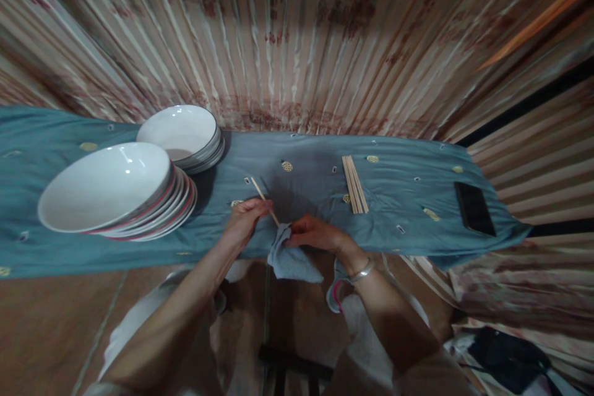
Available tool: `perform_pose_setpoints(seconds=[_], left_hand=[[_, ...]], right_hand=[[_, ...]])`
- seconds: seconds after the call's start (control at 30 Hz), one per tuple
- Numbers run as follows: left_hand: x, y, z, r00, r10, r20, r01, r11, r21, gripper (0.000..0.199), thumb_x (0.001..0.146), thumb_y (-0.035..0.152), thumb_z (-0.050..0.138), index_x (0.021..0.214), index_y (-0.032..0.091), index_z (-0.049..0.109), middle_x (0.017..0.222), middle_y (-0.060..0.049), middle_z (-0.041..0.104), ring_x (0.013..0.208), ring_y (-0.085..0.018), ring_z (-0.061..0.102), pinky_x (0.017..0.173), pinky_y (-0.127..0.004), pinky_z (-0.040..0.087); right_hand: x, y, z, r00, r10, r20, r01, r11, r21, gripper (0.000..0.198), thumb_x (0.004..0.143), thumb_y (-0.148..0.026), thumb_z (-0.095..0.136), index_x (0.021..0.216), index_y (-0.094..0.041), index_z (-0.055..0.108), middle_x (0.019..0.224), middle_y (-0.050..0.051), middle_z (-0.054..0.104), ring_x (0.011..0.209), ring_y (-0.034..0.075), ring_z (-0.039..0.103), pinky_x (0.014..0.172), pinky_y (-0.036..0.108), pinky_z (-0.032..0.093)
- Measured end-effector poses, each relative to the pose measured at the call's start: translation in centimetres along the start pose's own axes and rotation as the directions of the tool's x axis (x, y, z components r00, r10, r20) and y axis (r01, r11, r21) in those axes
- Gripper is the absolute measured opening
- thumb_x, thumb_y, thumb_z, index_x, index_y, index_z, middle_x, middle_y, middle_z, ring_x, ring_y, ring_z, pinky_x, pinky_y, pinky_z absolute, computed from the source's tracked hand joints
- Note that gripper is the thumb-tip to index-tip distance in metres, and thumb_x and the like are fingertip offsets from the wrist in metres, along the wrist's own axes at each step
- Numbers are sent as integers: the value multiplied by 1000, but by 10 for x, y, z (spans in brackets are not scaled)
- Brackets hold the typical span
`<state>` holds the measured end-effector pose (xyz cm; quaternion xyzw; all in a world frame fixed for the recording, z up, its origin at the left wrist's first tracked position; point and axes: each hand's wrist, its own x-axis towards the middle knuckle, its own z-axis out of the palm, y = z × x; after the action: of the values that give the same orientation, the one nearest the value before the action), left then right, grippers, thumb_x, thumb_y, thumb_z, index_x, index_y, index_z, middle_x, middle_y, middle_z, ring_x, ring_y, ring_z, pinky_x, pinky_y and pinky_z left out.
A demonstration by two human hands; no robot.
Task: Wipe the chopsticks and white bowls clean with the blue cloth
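My left hand (249, 218) is closed around the middle of a light wooden chopstick (258, 189), whose upper end points away to the left. The chopstick's near end goes into a folded blue-grey cloth (292, 262). My right hand (316, 233) pinches that cloth around the chopstick's end, and the rest of the cloth hangs past the table's front edge. Whether one or two sticks are in my grip I cannot tell. To the right of my hands a small bundle of chopsticks (355, 185) lies side by side on the table.
A leaning stack of large white bowls (106, 189) stands on the left of the table, with smaller bowls (179, 133) behind it. A dark phone (474, 208) lies at the right end. The table has a teal cloth (315, 148); a pleated curtain (297, 43) hangs behind.
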<state>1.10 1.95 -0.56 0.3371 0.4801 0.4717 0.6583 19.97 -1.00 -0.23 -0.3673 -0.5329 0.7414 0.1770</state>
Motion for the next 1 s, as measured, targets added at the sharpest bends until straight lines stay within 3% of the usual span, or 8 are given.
perform_pose_setpoints(seconds=[0.2,0.4,0.5,0.6,0.77,0.87,1.0], left_hand=[[-8,-9,8,997,-49,63,44,995,90,29,50,37,85,54,15,67,53,2,59,53,-9,47,52,-22,36],[-12,-10,12,997,-46,69,40,996,80,33,56,44,81,66,15,68,60,2,62,55,-9,50,52,-21,36],[-10,-8,11,999,43,24,-45,995,93,32,57,44,80,68,16,68,62,2,62,57,-9,51,55,-21,38],[-10,-6,8,995,100,25,-102,980,170,28,55,41,79,62,17,66,56,3,58,56,-10,49,55,-22,37],[-13,-10,11,994,68,90,-88,969,233,24,56,38,78,61,17,67,54,3,59,55,-10,49,56,-23,38],[-15,-14,16,981,-2,194,-46,969,243,23,55,37,76,60,16,69,57,1,62,57,-12,52,58,-24,41],[-15,-19,20,968,-31,248,-33,967,251,18,53,32,75,55,17,66,54,1,62,55,-12,53,59,-25,43]], right_hand=[[5,3,1,995,-42,-92,42,999,-6,39,64,-52,76,61,-16,62,55,-6,46,57,9,34,58,26,28],[8,2,1,962,-96,-255,114,992,56,40,61,-54,77,66,-16,67,57,-7,51,58,9,41,60,25,32],[9,1,-1,897,-129,-423,203,970,135,38,60,-54,79,68,-18,70,63,-4,61,65,12,52,68,27,40],[11,0,-5,784,-107,-612,306,924,230,37,57,-53,81,68,-19,71,65,-2,66,69,15,58,72,29,44],[15,-2,-7,648,-67,-758,434,851,296,38,52,-53,83,62,-20,70,59,-3,65,60,13,55,65,27,44],[17,-3,-3,627,-63,-777,468,827,311,37,49,-52,84,60,-20,69,58,-4,64,58,12,52,63,26,43],[21,-4,4,653,-66,-754,468,818,334,37,50,-53,84,62,-20,71,62,-3,66,60,12,53,64,26,43]])
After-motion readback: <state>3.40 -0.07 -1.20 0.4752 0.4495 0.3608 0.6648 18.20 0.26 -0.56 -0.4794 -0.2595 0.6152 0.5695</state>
